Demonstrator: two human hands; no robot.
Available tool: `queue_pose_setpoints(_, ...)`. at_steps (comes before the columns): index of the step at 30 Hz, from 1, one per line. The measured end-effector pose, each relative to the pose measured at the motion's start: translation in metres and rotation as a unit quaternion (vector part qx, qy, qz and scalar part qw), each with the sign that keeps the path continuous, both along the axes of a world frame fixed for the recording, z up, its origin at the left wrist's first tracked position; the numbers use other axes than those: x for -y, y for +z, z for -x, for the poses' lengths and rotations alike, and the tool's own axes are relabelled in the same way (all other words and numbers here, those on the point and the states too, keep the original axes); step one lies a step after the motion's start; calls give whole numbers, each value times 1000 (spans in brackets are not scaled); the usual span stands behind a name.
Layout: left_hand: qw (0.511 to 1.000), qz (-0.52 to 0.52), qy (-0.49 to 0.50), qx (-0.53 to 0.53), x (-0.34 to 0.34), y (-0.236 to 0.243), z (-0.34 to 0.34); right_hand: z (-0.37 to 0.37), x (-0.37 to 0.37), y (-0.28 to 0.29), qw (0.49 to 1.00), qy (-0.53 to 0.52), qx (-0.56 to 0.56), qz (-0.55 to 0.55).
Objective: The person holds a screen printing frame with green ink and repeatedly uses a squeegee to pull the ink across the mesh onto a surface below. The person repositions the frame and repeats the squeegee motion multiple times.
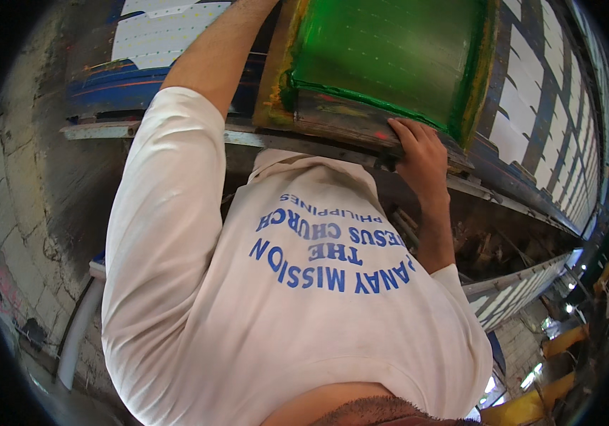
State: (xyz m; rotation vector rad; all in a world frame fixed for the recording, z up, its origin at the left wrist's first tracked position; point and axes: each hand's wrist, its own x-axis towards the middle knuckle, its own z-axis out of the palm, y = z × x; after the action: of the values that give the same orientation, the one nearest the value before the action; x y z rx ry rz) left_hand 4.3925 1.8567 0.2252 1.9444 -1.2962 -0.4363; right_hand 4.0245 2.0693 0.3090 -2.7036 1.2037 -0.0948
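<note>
A screen printing frame (pixel 361 117) lies on the long table in front of me. Its mesh (pixel 397 50) is covered with green ink, thickest along the near and side edges, and faint rows of small marks show through it. At the near right corner my right hand (pixel 421 153) is closed over the frame's near edge, with its fingertips on top. My left arm (pixel 219 53) reaches forward past the frame's left side. The left hand lies beyond the top edge of the picture, so what it touches is hidden.
Flat white cut pieces with small printed dots (pixel 166 35) lie left of the frame. More white pieces (pixel 521 106) run in rows down the table to the right. A metal rail (pixel 247 136) borders the table's near side. A block wall (pixel 27 192) stands at left.
</note>
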Motion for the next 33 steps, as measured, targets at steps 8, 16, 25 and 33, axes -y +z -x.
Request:
queue_pose_setpoints(8,999,42,17,15,6,-20,-2,-15,13,-21,993,-89,-34,65)
queue_pose_setpoints(16,998,-16,-5,54,13,-28,-11,-41,177,-40,983,-117,-38,137)
queue_pose_setpoints(25,995,-86,20,37,1,6,4,-71,403,-34,981,-107,-74,143)
queue_pose_setpoints(33,995,-59,42,74,2,9,7,-75,516,-25,981,-65,-76,164)
